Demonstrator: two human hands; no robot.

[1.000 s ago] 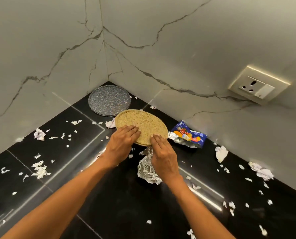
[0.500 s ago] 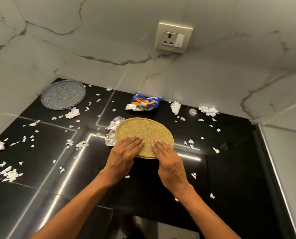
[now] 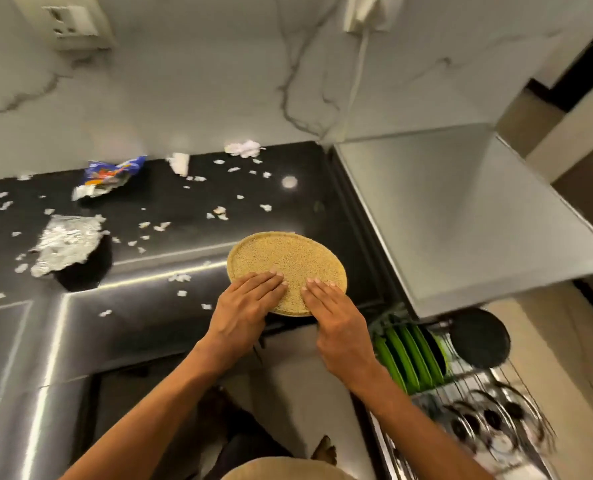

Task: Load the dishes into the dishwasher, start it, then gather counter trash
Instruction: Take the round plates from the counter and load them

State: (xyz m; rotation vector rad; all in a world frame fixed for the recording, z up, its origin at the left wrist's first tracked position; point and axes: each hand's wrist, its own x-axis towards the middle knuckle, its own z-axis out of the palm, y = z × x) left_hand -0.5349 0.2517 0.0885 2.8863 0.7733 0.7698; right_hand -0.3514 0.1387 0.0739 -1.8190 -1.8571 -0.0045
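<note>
I hold a round yellow speckled plate [image 3: 288,261] level over the front right corner of the black counter [image 3: 149,306]. My left hand [image 3: 243,313] and my right hand [image 3: 340,323] grip its near rim side by side. Their fingers lie flat on top and the thumbs are hidden beneath. Below to the right, a pulled-out wire dishwasher rack [image 3: 496,420] holds several upright green plates [image 3: 409,355] and a dark round dish [image 3: 480,337]. Crumpled foil [image 3: 68,242], a blue snack wrapper [image 3: 110,174] and torn white paper scraps [image 3: 243,148] litter the counter.
A grey steel flat surface [image 3: 461,209] juts out at the right, level with the counter and above the rack. A wall socket [image 3: 75,24] sits at top left. A white plug with a cord [image 3: 361,15] hangs down the marble wall.
I have carried the plate rightwards, from above the foil to the counter's right end. The view swung right, so the rack has come into sight and the grey plate has left it.
</note>
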